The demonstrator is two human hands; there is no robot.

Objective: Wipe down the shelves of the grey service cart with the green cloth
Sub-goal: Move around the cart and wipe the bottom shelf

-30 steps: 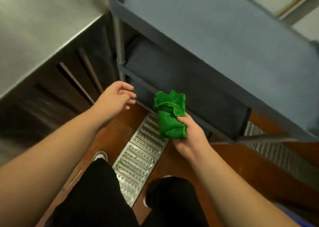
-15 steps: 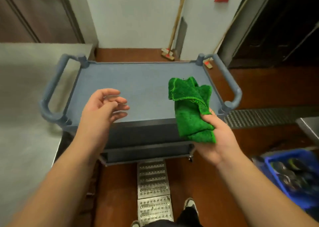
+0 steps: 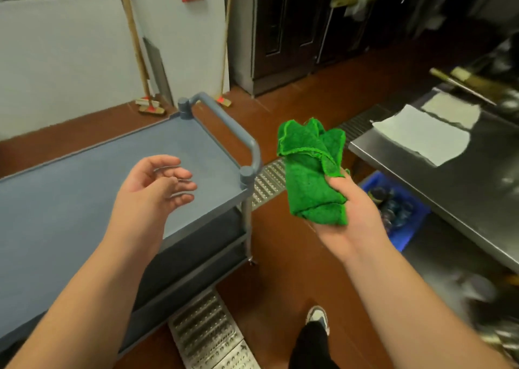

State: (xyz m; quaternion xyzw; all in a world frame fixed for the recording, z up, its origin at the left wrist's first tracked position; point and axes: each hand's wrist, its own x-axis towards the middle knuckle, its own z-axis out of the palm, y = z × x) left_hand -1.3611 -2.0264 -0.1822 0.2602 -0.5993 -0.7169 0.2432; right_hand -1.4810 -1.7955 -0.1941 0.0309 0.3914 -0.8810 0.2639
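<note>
Grey service cart (image 3: pixel 70 200) at left, standing on red-brown floor (image 3: pixel 280 270), top shelf bare. Lower shelf (mostly in shadow) visible beneath. Perforated metal drain grates (image 3: pixel 205 332) set into the floor, running under the cart. Steel counter (image 3: pixel 463 194) at right, white paper sheets (image 3: pixel 421 138) flat on it. Blue crate (image 3: pixel 398 208) on the floor below.

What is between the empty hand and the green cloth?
In the head view, the cart's grey handle and its corner post stand between the left hand and the cloth, which the right hand holds beyond the cart's end.
</note>
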